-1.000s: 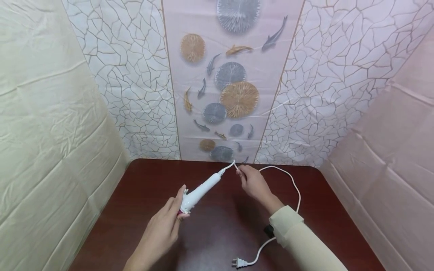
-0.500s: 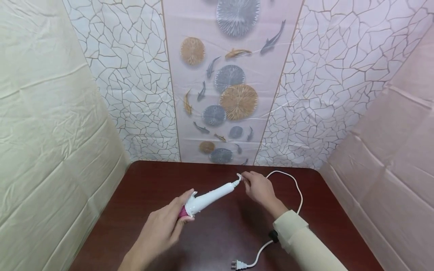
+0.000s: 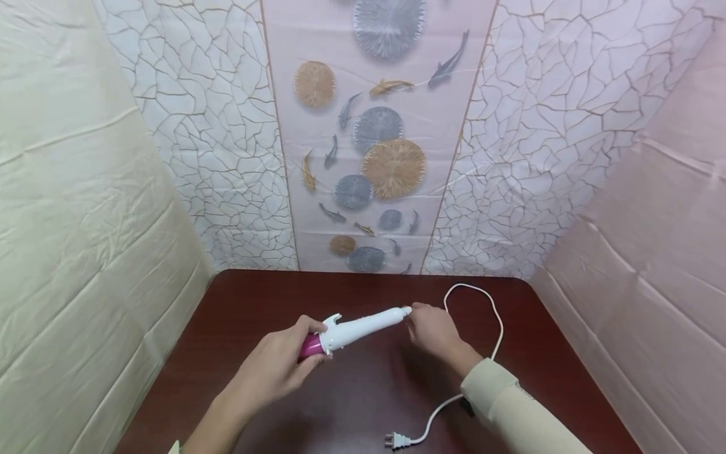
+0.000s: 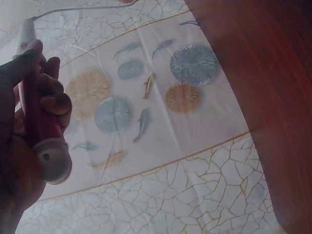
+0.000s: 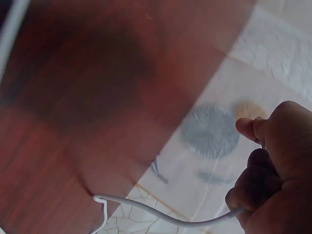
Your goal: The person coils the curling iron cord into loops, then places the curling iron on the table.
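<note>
Curling iron (image 3: 357,331) in L grip (image 3: 272,369), curled rnd pink barrel (image 3: 309,347); R grip (image 3: 433,331) pinches cord (image 5: 165,217) (nr handle (image 3: 371,323)).

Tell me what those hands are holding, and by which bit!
The left hand grips the curling iron by its magenta barrel; the right hand grips the white cord, away from the plug.

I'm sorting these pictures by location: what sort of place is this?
Probably a makeshift recording booth rather than a lived-in room: a reddish-brown table is flanked by wrinkled pale sheets on both sides, and a printed backdrop rises behind it.
</note>
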### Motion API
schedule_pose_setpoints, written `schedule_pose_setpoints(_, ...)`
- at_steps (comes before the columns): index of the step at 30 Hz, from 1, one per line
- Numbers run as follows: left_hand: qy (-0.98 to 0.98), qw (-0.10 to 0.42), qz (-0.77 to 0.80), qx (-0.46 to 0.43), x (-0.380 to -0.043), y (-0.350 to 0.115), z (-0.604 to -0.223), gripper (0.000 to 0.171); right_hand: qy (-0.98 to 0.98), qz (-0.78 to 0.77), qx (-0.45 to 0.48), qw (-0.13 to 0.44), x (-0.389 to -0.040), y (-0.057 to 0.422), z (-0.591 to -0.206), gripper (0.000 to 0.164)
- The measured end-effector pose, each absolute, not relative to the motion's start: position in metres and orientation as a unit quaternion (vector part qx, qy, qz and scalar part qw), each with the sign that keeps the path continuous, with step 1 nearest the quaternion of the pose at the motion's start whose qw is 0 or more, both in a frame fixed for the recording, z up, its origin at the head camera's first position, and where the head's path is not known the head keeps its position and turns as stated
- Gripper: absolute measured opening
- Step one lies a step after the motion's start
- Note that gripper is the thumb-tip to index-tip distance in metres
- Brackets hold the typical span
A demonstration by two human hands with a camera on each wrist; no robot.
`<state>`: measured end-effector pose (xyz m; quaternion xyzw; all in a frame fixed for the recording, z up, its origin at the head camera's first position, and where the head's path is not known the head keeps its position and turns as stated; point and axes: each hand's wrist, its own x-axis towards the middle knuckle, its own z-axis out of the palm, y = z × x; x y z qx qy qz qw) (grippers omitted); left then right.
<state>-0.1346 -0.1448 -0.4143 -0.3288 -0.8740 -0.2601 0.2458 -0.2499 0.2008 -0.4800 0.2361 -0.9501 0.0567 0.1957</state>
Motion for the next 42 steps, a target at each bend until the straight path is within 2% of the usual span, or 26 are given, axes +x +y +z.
schedule_pose_setpoints(3, -0.858, 0.289, -0.254, -0.341, -0.145, -0.143, -0.416, 0.056, -0.943, 0.039, 0.268, 0.194, -0.238, 0.197, -0.486, 0.004)
schedule_pose_setpoints(7, -0.836, 0.337, -0.245, -0.357, -0.157, -0.142, -0.418, 0.059, -0.922, 0.020, 0.330, 0.200, -0.220, 0.194, -0.490, 0.015)
schedule_pose_setpoints(16, -0.824, 0.380, -0.194, -0.373, -0.171, -0.143, -0.418, 0.052, -0.834, -0.030, 0.499, 0.232, -0.175, 0.187, -0.472, 0.037)
schedule_pose_setpoints(22, -0.847, 0.371, -0.138, -0.356, -0.173, -0.143, -0.423, 0.058, -0.780, -0.047, 0.555, 0.284, -0.147, 0.172, -0.441, 0.032)
schedule_pose_setpoints(28, -0.868, 0.321, -0.117, -0.361, -0.171, -0.140, -0.423, 0.055, -0.750, -0.017, 0.578, 0.320, -0.137, 0.165, -0.395, 0.038)
schedule_pose_setpoints(31, -0.870, 0.306, -0.118, -0.367, -0.168, -0.140, -0.420, 0.055, -0.747, 0.035, 0.576, 0.329, -0.136, 0.164, -0.371, 0.033)
schedule_pose_setpoints(33, -0.871, 0.299, -0.120, -0.370, -0.166, -0.140, -0.418, 0.055, -0.753, 0.081, 0.571, 0.316, -0.138, 0.165, -0.355, 0.031)
schedule_pose_setpoints(39, -0.870, 0.281, -0.114, -0.389, -0.165, -0.141, -0.417, 0.051, -0.777, 0.214, 0.560, 0.192, -0.165, 0.175, -0.314, 0.036)
schedule_pose_setpoints(42, -0.866, 0.272, -0.112, -0.405, -0.164, -0.142, -0.421, 0.052, -0.778, 0.230, 0.555, 0.184, -0.185, 0.177, -0.298, 0.036)
